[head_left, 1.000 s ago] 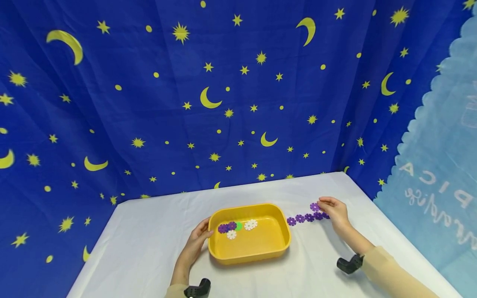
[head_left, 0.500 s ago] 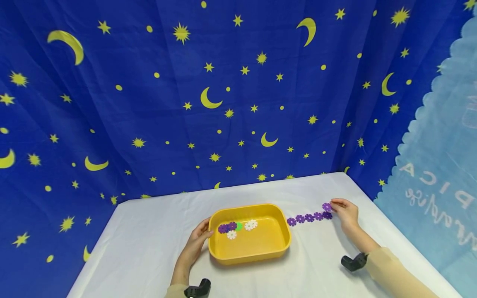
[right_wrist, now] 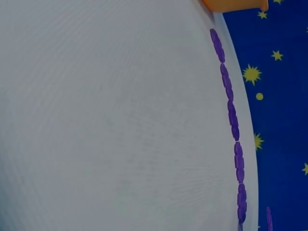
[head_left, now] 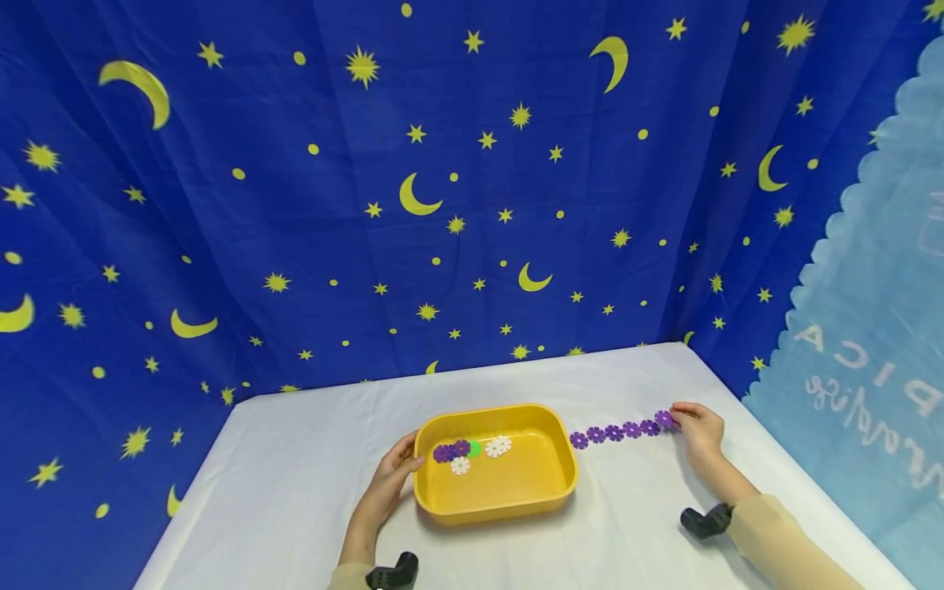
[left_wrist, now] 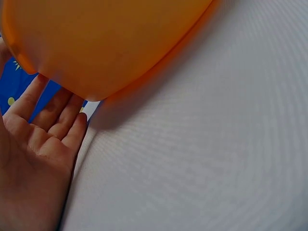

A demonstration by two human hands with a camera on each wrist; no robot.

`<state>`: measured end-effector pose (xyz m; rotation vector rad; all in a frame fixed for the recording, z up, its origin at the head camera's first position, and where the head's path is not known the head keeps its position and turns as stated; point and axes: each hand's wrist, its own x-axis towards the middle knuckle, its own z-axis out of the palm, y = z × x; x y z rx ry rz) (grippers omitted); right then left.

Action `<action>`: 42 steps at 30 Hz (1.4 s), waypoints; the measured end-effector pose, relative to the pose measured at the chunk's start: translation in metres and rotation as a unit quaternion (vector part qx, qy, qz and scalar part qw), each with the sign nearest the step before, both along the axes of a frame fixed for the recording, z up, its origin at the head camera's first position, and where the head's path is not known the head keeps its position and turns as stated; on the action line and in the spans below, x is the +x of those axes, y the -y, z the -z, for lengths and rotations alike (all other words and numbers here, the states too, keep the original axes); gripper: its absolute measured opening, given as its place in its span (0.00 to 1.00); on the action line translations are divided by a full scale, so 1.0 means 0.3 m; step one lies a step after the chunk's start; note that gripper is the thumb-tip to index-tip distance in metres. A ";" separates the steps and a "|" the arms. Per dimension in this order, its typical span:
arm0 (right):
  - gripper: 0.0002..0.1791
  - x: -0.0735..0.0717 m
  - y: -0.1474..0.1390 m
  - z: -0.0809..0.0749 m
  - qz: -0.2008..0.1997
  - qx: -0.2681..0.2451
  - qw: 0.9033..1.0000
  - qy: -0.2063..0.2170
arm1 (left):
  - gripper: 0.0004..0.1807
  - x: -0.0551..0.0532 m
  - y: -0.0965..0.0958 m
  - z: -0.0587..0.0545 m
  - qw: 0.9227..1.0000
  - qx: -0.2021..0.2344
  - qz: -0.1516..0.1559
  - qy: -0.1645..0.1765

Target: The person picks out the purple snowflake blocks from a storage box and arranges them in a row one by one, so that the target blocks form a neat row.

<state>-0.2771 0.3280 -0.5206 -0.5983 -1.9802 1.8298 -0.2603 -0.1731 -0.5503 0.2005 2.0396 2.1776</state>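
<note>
My left hand (head_left: 386,482) holds the left side of a yellow plastic tub (head_left: 494,508), thumb at the rim and fingers along the outer wall. In the left wrist view the fingers (left_wrist: 72,130) lie against the tub's orange-looking side (left_wrist: 110,48). My right hand (head_left: 699,432) pinches a purple snowflake-shaped plastic disc (head_left: 664,419) at the right end of a row of purple discs (head_left: 614,433). In the right wrist view that held disc (right_wrist: 269,219) shows edge-on beside the row (right_wrist: 232,120), standing apart from the last disc there. The right hand itself is outside that view.
Inside the tub lie purple discs (head_left: 443,453), white discs (head_left: 460,466) and a green disc (head_left: 475,449). The row starts close by the tub's right wall. A white cloth (head_left: 295,475) covers the table; a blue star-and-moon curtain (head_left: 472,205) hangs behind.
My right hand has carried the purple disc rightward along the row, then lowered it toward the row's right end. The left hand and the tub stay put.
</note>
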 end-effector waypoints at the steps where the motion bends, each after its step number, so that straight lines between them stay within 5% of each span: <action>1: 0.12 -0.001 -0.003 0.003 0.001 0.007 1.000 0.006 | 0.30 0.000 0.001 0.000 1.000 -0.004 0.000 0.000; 17: 0.15 -0.006 -0.020 0.018 0.018 0.055 0.997 0.049 | 0.30 0.000 -0.001 -0.002 1.000 -0.016 0.004 -0.013; 25: 0.14 -0.001 -0.017 0.007 0.028 0.040 0.997 0.055 | 0.30 -0.005 -0.001 0.000 1.000 -0.005 -0.002 0.007; 36: 0.06 0.005 0.017 -0.022 -0.019 0.035 0.999 0.014 | 0.31 -0.003 0.002 -0.002 1.000 -0.005 -0.003 0.010; 42: 0.15 0.007 0.051 -0.044 -0.055 -0.015 0.998 -0.002 | 0.30 -0.004 0.002 0.001 1.000 -0.019 -0.002 0.008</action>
